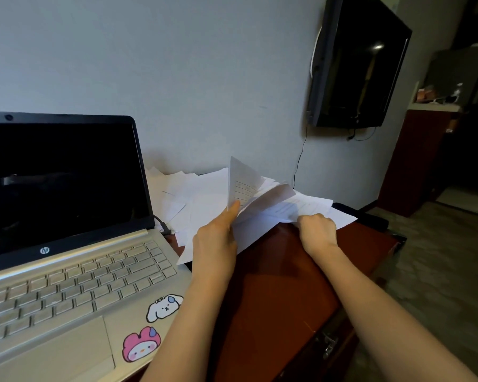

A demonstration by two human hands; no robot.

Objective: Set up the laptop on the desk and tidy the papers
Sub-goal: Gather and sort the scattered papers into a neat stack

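I have the laptop (pixel 66 244) standing open along the left edge of the desk (pixel 273 299), screen dark, so what I am working on is the papers (pixel 204 194). They lie fanned in a loose heap against the back edge and spill toward the right edge. My left hand (pixel 214 241) pinches the near corner of a few lifted sheets, thumb on top and fingers hidden behind them; one sheet (pixel 242 180) stands nearly upright. My right hand (pixel 316 227) is curled round the near edge of the sheets by the right edge, though I cannot see its fingertips. To do this well, I judge I should draw both hands together slowly, sweep in the strays beside the laptop, then stand the bundle on edge and tap it square. Loose sheets slide easily, and the overhanging ones could slip off the right edge.
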